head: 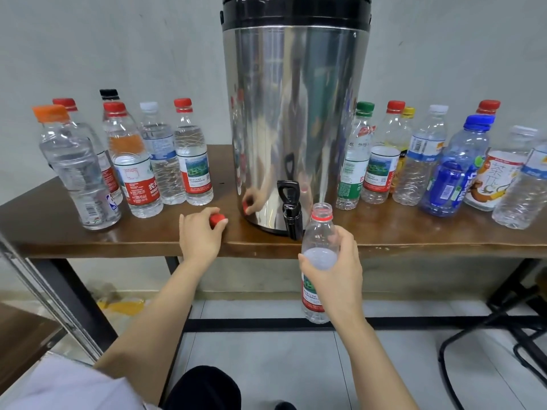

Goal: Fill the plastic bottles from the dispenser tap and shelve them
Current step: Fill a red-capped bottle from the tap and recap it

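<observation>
**Right hand** (334,270): your fingers and thumb are wrapped round the middle of the bottle (318,232) and clamped on it. You hold it upright in front of the table's near edge. The bottle is uncapped, with a red ring at the neck and a green-and-red label low on the body. Its open mouth sits just right of the tap (291,216), beside it and not under the spout. (Water level inside: can't tell, the plastic looks cloudy where you grip it.)

**Left hand** (199,235): it rests on the table (88,238) near the front edge, left of the dispenser. The fingertips are pinched on a red cap (218,219). The cap touches the tabletop, and its reflection shows in the steel.

**Dispenser** (296,113): a tall steel drum with a black band at the top, standing mid-table by the far wall. The black tap is low on its front, handle upright, spout down by the near edge.

**Left bottles** (142,173): six capped ones are clustered left of the drum, with orange, red, black and white caps. Several look filled.

**Right bottles** (420,161): a larger capped cluster stands right of the drum, with green, red, yellow, white and blue caps. One blue-tinted bottle is toward the front.

**Below**: a black frame (266,324), a pale tile floor (266,365), and a yellow patch (124,306) on the floor under the table's left end.
</observation>
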`<state>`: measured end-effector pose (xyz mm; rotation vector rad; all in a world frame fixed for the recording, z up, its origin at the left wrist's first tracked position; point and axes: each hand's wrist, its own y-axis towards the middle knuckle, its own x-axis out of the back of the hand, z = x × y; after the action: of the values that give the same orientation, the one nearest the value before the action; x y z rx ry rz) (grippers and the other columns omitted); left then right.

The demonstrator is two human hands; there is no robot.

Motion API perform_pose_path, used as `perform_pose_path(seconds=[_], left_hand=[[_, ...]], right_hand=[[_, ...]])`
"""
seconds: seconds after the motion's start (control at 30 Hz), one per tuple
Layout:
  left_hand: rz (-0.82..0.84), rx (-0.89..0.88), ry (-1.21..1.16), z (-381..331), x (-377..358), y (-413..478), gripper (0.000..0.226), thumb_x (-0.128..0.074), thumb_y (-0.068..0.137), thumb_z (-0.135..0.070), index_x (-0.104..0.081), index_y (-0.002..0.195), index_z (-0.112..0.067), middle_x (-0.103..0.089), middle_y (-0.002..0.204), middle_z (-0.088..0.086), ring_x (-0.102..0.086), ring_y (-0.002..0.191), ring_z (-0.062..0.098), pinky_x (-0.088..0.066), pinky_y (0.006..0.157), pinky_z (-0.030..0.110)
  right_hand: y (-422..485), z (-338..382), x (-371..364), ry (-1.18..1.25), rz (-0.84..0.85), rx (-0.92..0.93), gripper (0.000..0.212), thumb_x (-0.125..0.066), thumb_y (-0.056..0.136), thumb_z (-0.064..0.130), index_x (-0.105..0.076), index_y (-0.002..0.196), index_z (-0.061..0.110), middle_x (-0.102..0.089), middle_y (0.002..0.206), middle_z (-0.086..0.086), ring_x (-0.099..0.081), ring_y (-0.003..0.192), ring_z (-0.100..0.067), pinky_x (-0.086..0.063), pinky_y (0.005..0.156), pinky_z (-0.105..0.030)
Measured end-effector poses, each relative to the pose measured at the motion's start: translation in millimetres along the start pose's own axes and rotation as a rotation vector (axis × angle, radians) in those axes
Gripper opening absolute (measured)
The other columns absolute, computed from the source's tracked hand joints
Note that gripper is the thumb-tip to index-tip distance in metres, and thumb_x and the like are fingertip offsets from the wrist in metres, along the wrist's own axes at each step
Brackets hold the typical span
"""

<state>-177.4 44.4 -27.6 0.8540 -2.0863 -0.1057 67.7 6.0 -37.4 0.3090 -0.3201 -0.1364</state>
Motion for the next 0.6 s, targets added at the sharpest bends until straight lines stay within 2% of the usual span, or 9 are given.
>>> perform_pose_path(seconds=[0.07,0.1,0.17,0.27,0.33,0.4,0.47,0.6], left_hand=[[-0.005,-0.024,0.003,-1,2,2,0.037,-0.067,0.093,-0.029,-0.064,0.126,-0.015,-0.069,0.117,0.01,-0.059,0.114,0.029,-0.018,0.122,0.046],[-0.032,-0.049,-0.026,-3,4,1,0.036,-0.067,0.093,-0.028,-0.064,0.127,-0.014,-0.068,0.122,0.009,-0.057,0.118,0.028,-0.023,0.12,0.045],[-0.119,-0.126,-0.149,-16,13,-3,0.033,-0.065,0.095,-0.025,-0.065,0.126,-0.015,-0.065,0.127,0.004,-0.055,0.12,0.024,-0.036,0.11,0.036],[-0.21,-0.346,-0.383,-51,31,-16,0.025,-0.063,0.096,-0.02,-0.068,0.12,-0.013,-0.067,0.116,-0.005,-0.059,0.109,0.009,-0.042,0.096,0.019],[-0.159,-0.523,-0.493,-76,44,-27,0.025,-0.061,0.096,-0.018,-0.067,0.12,-0.014,-0.068,0.113,-0.004,-0.061,0.103,0.004,-0.044,0.092,0.014],[-0.022,-0.646,-0.523,-96,54,-35,0.028,-0.061,0.096,-0.019,-0.065,0.123,-0.016,-0.069,0.111,-0.004,-0.062,0.104,0.003,-0.045,0.093,0.016],[0.079,-0.728,-0.45,-105,55,-37,0.031,-0.064,0.095,-0.02,-0.066,0.125,-0.015,-0.068,0.111,-0.01,-0.06,0.104,-0.001,-0.042,0.094,0.012],[0.09,-0.834,-0.301,-107,49,-32,0.03,-0.067,0.092,-0.022,-0.07,0.119,-0.012,-0.062,0.104,-0.014,-0.056,0.1,-0.002,-0.037,0.091,0.005]], right_hand=[[0,-6,-2,0.003,0.009,-0.025,0.07,-0.082,0.075,0.024,-0.042,0.131,0.034,-0.049,0.129,0.011,-0.05,0.107,-0.006,-0.043,0.084,-0.026],[-1,-9,-3,0.005,0.011,-0.031,0.069,-0.082,0.075,0.024,-0.043,0.131,0.033,-0.049,0.128,0.01,-0.05,0.106,-0.006,-0.042,0.084,-0.026],[-3,-15,-6,0.001,0.021,-0.045,0.069,-0.082,0.074,0.023,-0.043,0.13,0.033,-0.05,0.127,0.01,-0.05,0.105,-0.006,-0.042,0.084,-0.026],[-6,-23,-11,-0.01,0.049,-0.081,0.068,-0.082,0.074,0.023,-0.043,0.129,0.033,-0.05,0.126,0.01,-0.051,0.106,-0.009,-0.043,0.084,-0.028],[-10,-28,-14,-0.015,0.075,-0.106,0.068,-0.082,0.075,0.02,-0.043,0.129,0.032,-0.049,0.125,0.009,-0.051,0.107,-0.011,-0.043,0.084,-0.027],[-14,-33,-18,-0.031,0.122,-0.125,0.068,-0.081,0.075,0.018,-0.043,0.13,0.029,-0.048,0.127,0.009,-0.05,0.109,-0.012,-0.042,0.086,-0.027],[-18,-36,-22,-0.039,0.18,-0.126,0.07,-0.082,0.075,0.019,-0.042,0.132,0.029,-0.048,0.128,0.009,-0.049,0.113,-0.011,-0.043,0.091,-0.028],[-23,-35,-24,0.016,0.224,-0.086,0.068,-0.082,0.073,0.02,-0.044,0.127,0.036,-0.051,0.126,0.014,-0.052,0.113,-0.006,-0.046,0.097,-0.029]])
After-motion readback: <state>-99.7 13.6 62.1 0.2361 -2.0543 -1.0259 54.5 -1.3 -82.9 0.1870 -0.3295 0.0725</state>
